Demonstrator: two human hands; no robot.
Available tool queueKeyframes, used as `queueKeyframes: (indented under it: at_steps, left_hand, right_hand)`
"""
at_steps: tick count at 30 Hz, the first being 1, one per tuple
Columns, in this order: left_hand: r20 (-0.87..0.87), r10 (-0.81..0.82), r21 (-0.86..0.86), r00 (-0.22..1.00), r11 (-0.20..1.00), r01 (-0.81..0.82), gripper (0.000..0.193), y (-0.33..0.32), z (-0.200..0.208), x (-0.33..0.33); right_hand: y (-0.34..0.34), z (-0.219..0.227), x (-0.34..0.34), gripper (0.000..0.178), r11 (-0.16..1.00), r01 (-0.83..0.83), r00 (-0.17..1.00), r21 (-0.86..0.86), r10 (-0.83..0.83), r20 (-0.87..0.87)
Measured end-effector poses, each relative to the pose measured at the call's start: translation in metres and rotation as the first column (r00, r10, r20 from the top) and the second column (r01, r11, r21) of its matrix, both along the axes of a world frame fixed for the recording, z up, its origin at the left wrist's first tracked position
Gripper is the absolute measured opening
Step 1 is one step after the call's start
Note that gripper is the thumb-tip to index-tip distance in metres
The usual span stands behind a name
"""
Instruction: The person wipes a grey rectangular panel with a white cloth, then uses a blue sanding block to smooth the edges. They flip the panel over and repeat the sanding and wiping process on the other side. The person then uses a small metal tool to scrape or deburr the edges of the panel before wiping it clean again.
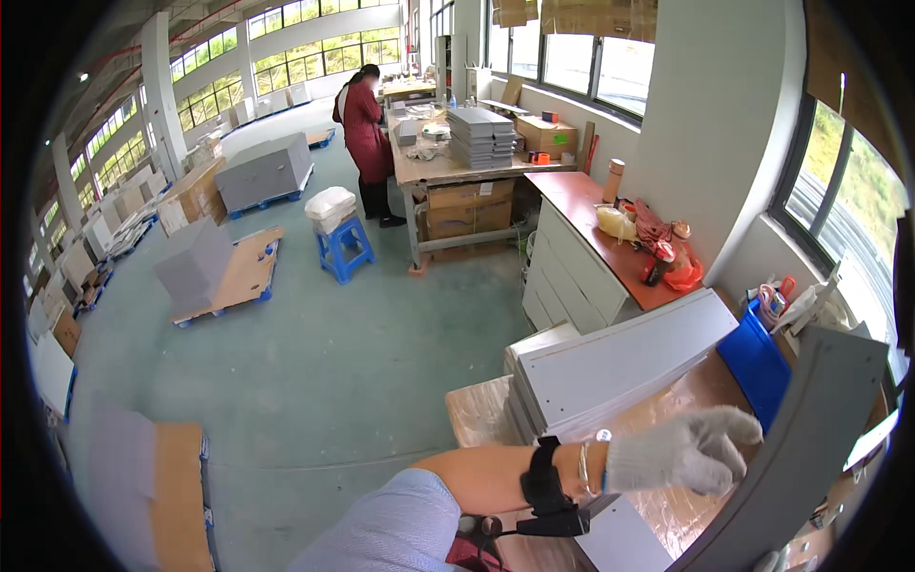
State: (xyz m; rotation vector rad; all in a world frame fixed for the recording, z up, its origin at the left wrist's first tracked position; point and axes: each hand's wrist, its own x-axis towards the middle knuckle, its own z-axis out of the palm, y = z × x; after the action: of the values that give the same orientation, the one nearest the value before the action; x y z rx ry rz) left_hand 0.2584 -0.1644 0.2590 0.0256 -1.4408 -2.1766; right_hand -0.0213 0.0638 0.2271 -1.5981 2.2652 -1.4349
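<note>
Grey long flat panel (801,439) with small holes near its top end rises tilted over the right side of the brown table wrapped in clear plastic film (481,405), its lower end cut off by the picture's edge. The left hand in a pale knitted glove (681,453) reaches across from the near edge, its fingers loosely bent and spread, with nothing visible in their grasp; the tips come right up to the panel, and whether they touch it cannot be told. Only a scrap of the right hand in a similar glove (770,559) shows, so its grip cannot be told. A black wrist strap with a small box (545,477) sits on the left forearm, which hides part of the near edge. Below the wrist lies a flat grey board (624,539).

Toward the far edge, a stack of grey panels (629,353) stands between the left hand and a white cabinet with a red top (562,191). At the far right corner, the upright panel partly screens a blue plastic bin (755,362).

Farther off are a blue plastic stool (340,250) carrying a white bag (330,208), a workbench stacked with grey boards (419,172), and a person in dark red (364,129) beside its left edge.
</note>
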Motion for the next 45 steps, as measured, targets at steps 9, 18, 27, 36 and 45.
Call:
queueKeyframes:
  at_steps: [9, 18, 27, 36, 45]
  left_hand:
    - [0.537, 0.204, -0.262, 0.819, 0.963, -0.069, 0.065, -0.013, -0.081, 0.093]
    - [0.511, 0.368, -0.283, 0.777, 0.925, -0.253, 0.062, -0.099, -0.077, 0.145]
    - [0.33, 0.883, -0.934, 0.332, 0.356, -0.017, 0.043, -0.15, -0.065, 0.143]
    - [0.284, 0.909, -0.894, 0.305, 0.366, -0.259, 0.047, -0.132, -0.112, 0.142]
    - [0.404, 0.831, -0.747, 0.383, 0.542, -0.386, 0.048, -0.15, -0.133, 0.162]
  right_hand:
    - [-0.233, -0.022, 0.035, 0.047, 0.916, 0.129, 0.656, -0.379, 0.208, 0.725]
    - [-0.329, -0.082, 0.085, 0.033, 0.999, -0.02, 0.406, -0.039, 0.044, 0.913]
    - [-0.368, -0.079, 0.082, 0.038, 0.969, -0.223, 0.623, 0.109, 0.056, 0.78]
    - [-0.263, -0.128, 0.224, 0.077, 0.946, -0.322, 0.9, 0.029, 0.296, 0.32]
    - [-0.262, -0.09, 0.231, 0.073, 0.9, -0.325, 0.873, 0.291, 0.167, 0.457]
